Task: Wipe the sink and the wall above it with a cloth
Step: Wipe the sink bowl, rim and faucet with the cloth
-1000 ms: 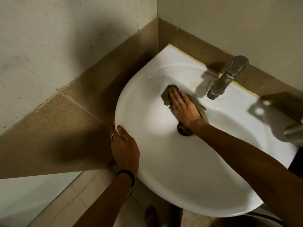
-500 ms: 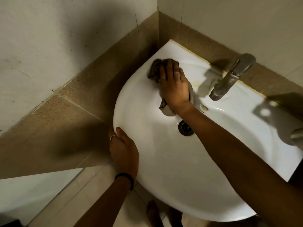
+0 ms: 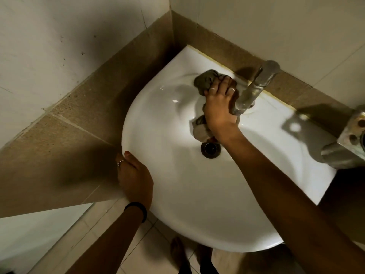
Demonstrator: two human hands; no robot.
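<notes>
A white corner sink (image 3: 177, 194) is fixed where two tiled walls meet. My right hand (image 3: 219, 107) presses a crumpled grey-brown cloth (image 3: 205, 80) against the back slope of the basin, just left of the tap spout. A tail of the cloth hangs below my palm toward the dark drain (image 3: 210, 148). My left hand (image 3: 135, 178) grips the sink's left rim, thumb on top. The brown tile band (image 3: 83, 107) and the pale wall (image 3: 49, 36) rise behind the sink.
A chrome tap (image 3: 254, 89) juts over the basin right beside my right hand. A second metal fitting (image 3: 347, 143) sticks out at the right edge. Bare feet (image 3: 179, 252) show on the tiled floor under the sink.
My right hand slid the cloth from the drain up to the back left rim, then right to beside the tap. My left hand stayed on the rim.
</notes>
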